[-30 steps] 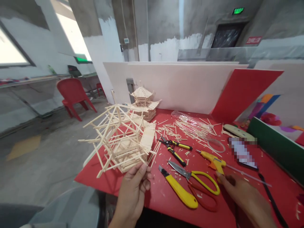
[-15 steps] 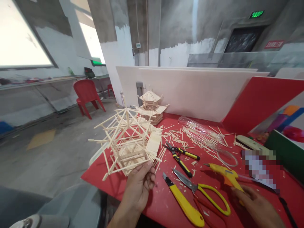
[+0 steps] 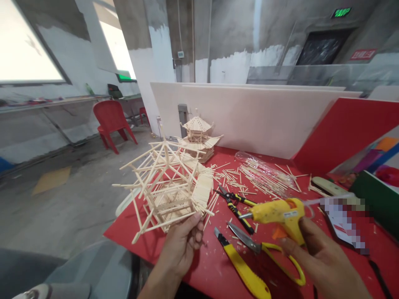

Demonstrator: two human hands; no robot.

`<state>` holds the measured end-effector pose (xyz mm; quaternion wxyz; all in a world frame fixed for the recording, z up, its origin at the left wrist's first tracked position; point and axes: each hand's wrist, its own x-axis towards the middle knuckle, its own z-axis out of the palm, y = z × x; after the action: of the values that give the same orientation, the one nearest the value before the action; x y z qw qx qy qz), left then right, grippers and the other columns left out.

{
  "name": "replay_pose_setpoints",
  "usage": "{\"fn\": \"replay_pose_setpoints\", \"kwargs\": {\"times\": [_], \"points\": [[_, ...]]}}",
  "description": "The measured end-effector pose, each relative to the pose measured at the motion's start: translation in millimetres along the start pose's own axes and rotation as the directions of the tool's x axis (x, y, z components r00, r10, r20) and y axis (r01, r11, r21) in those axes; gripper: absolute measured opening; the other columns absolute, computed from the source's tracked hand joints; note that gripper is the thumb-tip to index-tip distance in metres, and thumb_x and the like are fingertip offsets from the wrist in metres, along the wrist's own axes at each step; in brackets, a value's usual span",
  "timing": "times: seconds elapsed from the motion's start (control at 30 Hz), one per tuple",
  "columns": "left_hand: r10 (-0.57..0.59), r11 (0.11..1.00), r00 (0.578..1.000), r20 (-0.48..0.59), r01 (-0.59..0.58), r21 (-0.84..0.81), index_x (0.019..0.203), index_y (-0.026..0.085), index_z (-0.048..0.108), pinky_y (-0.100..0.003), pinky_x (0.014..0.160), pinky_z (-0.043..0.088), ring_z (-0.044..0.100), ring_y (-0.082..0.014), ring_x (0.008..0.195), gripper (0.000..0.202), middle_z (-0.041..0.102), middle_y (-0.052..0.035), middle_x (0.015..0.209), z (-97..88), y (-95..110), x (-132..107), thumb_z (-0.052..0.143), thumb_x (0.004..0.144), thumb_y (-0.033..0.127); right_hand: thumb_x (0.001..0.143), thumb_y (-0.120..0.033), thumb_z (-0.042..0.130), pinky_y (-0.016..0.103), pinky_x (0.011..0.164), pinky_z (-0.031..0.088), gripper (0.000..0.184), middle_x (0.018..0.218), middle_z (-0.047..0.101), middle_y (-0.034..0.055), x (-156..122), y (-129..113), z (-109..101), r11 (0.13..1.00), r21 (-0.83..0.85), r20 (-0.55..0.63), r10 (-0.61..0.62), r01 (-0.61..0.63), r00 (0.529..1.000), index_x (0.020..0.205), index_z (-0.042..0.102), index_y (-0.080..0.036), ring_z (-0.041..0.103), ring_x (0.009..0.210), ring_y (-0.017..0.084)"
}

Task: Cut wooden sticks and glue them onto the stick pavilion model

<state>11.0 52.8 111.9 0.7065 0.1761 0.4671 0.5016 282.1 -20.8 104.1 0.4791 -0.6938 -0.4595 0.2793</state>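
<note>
My left hand [image 3: 182,245] is closed on the lower edge of a stick-built model frame [image 3: 165,187], held tilted above the left corner of the red table [image 3: 215,265]. My right hand [image 3: 318,257] grips a yellow glue gun [image 3: 280,214] lifted off the table, its nozzle pointing left toward the frame. A finished stick pagoda [image 3: 198,137] stands at the back by the white board.
On the table lie yellow-handled scissors [image 3: 274,253], a yellow utility knife [image 3: 241,270], yellow-and-black cutters [image 3: 235,203] and several loose sticks with a clear wrapper [image 3: 262,174]. White and red boards [image 3: 249,116] stand behind. A red chair [image 3: 110,122] stands on the floor at left.
My right hand has taken the glue gun off the table and raised it, nozzle turned left. The left hand still holds the frame, almost unmoved.
</note>
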Motion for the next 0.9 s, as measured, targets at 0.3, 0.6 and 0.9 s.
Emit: {"fn": "replay_pose_setpoints", "kwargs": {"times": [0.3, 0.6, 0.9], "points": [[-0.019, 1.0, 1.0, 0.014, 0.019, 0.017, 0.066, 0.01, 0.068, -0.011, 0.033, 0.031, 0.045, -0.0016, 0.034, 0.037, 0.062, 0.0022, 0.049, -2.3, -1, 3, 0.093, 0.048, 0.032, 0.084, -0.064, 0.055, 0.029, 0.049, 0.042, 0.042, 0.07, 0.064, 0.0039, -2, -75, 45, 0.648, -0.6, 0.02, -0.574, 0.469, 0.819, 0.086, 0.059, -0.022, 0.06, 0.058, 0.019], [-0.024, 1.0, 0.996, 0.09, 0.025, -0.009, 0.063, 0.012, 0.065, -0.013, 0.034, 0.029, 0.044, -0.0022, 0.035, 0.036, 0.061, 0.0023, 0.049, -6.3, 1, 4, 0.092, 0.05, 0.031, 0.092, -0.045, 0.051, 0.028, 0.051, 0.033, 0.031, 0.085, 0.072, 0.0113, 9, -92, 76, 0.239, -0.84, 0.12, -0.793, 0.486, 0.598, 0.097, 0.061, -0.016, 0.067, 0.065, 0.022], [-0.08, 0.995, 0.994, 0.075, 0.084, -0.054, 0.062, 0.013, 0.065, -0.014, 0.034, 0.026, 0.043, -0.0024, 0.034, 0.037, 0.062, 0.0023, 0.047, -8.5, 5, 2, 0.093, 0.045, 0.03, 0.095, -0.039, 0.045, 0.029, 0.053, 0.031, 0.031, 0.088, 0.073, 0.0095, 10, -100, 87, 0.19, -0.836, 0.183, -0.788, 0.514, 0.588, 0.108, 0.061, -0.015, 0.065, 0.063, 0.019]]}}
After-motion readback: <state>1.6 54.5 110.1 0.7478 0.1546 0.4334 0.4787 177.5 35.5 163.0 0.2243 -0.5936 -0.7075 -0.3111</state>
